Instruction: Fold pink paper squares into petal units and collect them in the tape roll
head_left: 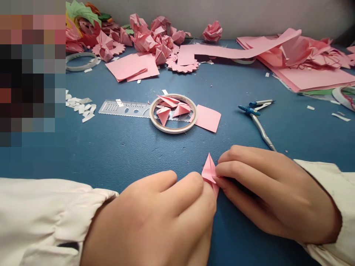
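Between my two hands is a small folded pink paper piece (209, 170) with its pointed tip facing away from me. My left hand (161, 214) is closed on its near left side, its fingertips partly hidden behind the knuckles. From the right, my right hand (271, 188) pinches the paper's edge between thumb and fingers. Beyond them lies a roll of tape (173, 130) with several folded pink paper pieces (164, 113) inside its ring. It rests over a clear ruler (124, 108) and the corner of a pink paper square (208, 119).
A compass (256, 114) lies beyond my right hand. White paper scraps (83, 107) are scattered at left. Along the back are crumpled pink paper flowers (149, 35), a long pink strip (222, 51), stacked pink sheets (310, 79) and another tape roll (80, 68).
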Demonstrator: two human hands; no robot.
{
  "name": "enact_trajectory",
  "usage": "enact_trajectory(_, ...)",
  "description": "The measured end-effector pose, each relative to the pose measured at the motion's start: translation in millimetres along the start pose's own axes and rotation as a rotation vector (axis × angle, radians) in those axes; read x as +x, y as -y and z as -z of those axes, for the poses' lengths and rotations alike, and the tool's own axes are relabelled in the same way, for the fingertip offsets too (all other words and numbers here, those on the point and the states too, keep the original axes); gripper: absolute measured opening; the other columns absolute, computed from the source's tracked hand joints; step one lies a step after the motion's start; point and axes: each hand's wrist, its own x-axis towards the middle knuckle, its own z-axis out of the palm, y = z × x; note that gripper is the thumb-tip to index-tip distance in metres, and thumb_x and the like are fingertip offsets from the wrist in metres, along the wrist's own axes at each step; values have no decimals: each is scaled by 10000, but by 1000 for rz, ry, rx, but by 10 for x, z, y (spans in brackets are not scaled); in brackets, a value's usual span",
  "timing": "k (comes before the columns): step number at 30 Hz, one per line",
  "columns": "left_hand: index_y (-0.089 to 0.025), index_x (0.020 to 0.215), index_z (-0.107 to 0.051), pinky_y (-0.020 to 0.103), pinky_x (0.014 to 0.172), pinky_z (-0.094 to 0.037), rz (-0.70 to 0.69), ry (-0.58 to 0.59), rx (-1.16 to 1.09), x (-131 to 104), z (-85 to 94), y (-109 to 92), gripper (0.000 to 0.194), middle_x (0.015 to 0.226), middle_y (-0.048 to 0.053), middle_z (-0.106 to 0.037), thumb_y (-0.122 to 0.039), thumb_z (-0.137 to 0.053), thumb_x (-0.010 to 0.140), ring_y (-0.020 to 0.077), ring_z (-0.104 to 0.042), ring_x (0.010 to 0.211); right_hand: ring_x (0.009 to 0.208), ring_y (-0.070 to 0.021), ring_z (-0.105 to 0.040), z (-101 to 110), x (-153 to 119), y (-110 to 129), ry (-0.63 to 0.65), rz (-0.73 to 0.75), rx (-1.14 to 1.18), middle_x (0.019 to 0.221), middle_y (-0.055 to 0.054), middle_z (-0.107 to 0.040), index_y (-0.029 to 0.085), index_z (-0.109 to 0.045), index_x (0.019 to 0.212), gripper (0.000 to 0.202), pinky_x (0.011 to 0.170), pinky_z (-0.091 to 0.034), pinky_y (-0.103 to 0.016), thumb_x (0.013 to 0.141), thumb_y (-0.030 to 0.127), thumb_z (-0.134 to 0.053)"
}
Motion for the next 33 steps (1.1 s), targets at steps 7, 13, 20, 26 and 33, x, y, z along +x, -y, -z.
enact_trajectory(7, -277, 1096, -811, 362, 806, -707, 18, 11, -12, -16, -11, -22, 194, 945, 60, -803, -392, -670, 1163, 280, -777, 943, 794, -189, -646, 10, -10, -12, 5, 17, -45, 975, -43, -722, 232, -620, 1107, 171, 718, -542, -330, 1196, 108, -542)
enact_trajectory(13, -272, 1136, -793, 372, 799, -683, 20, 36, -32, 0, -29, 0, 245, 974, 72, -784, -473, -658, 1171, 288, -754, 951, 769, -178, -604, 28, 17, 1, -3, 16, -34, 906, -17, -683, 215, -637, 1073, 170, 671, -522, -321, 1187, 106, -572)
enact_trajectory(20, -231, 823, -698, 392, 596, -485, -85, 51, -58, -17, -15, 53, 408, 879, 2, -764, -101, -563, 1185, 201, -640, 726, 793, -194, -617, 14, 22, 8, -13, 11, 33, 940, -35, -728, 223, -663, 1032, 176, 702, -553, -363, 1162, 117, -609)
enact_trajectory(26, -214, 770, -716, 416, 590, -486, -93, 20, -67, 27, -28, 63, 598, 928, 12, -819, -27, -378, 1227, 198, -665, 767, 770, -173, -595, 40, 14, -1, -11, 1, 18, 907, -9, -688, 216, -646, 1076, 179, 697, -517, -315, 1195, 112, -562)
enact_trajectory(33, -145, 1098, -838, 418, 678, -531, -59, -79, -55, -77, -87, 72, 652, 1218, 35, -895, -74, -216, 1281, 193, -748, 933, 736, -173, -590, 40, -24, -7, -5, 7, -47, 871, 1, -677, 210, -673, 1131, 154, 646, -477, -322, 1206, 126, -568)
